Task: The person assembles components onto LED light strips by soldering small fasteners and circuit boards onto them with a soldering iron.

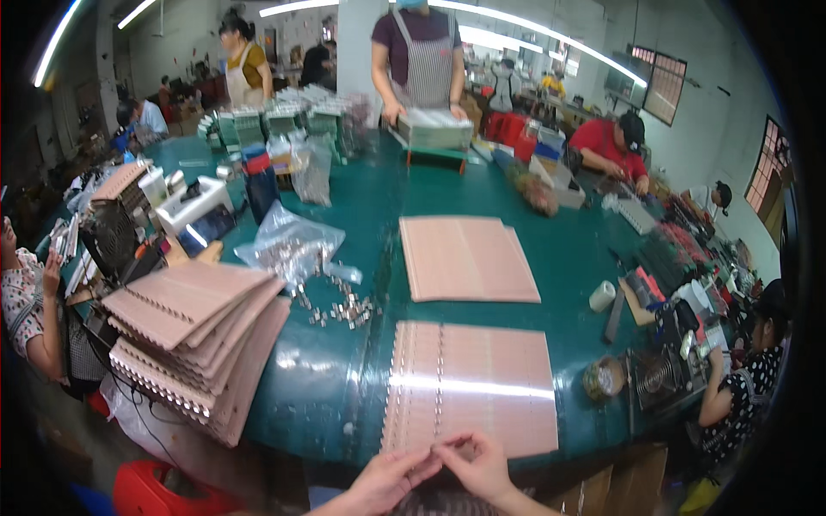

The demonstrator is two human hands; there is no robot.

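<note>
At the near edge of the green table, my left hand [391,478] and my right hand [480,466] meet with their fingertips pinched together. Whatever sits between the fingertips, if anything, is too small to make out. Just beyond them lies a pinkish-tan board [499,370], flat on the table, with a row of small metal pieces down its left edge and another row left of its middle. Both hands overlap the near edge of this board. A small stack of similar boards [465,258] lies farther off. Loose small metal clips [348,310] are scattered left of it.
A tall, uneven stack of boards [194,301] stands at left, with a clear plastic bag [288,245] behind it. A jar [605,378], a white roll [602,297] and tools lie at right. Across the green table [361,198], a person in an apron handles a stack of panels [434,133].
</note>
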